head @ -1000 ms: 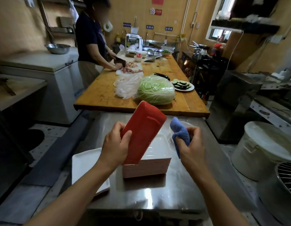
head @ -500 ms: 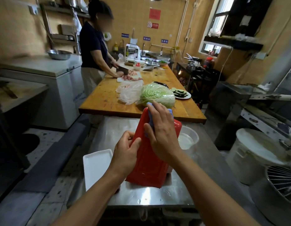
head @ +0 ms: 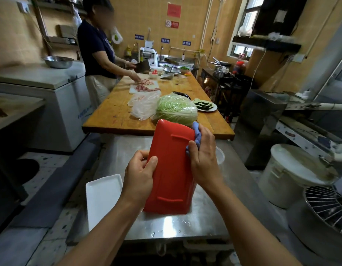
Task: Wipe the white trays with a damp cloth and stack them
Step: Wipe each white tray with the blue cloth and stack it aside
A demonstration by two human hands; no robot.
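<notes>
Head view: steel table [head: 166,225] abuts wooden counter [head: 116,114].

Tray [head: 172,169] upright at frame centre, between two hands.
Flat tray [head: 103,196] lies lower left; cabbage [head: 175,109] sits behind, above centre.

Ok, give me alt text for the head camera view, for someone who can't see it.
A person's left hand holds a red-backed tray upright over a steel table while the right hand presses a blue cloth to its edge. A white tray lies at left; another person cuts meat at a wooden table beyond.
</notes>
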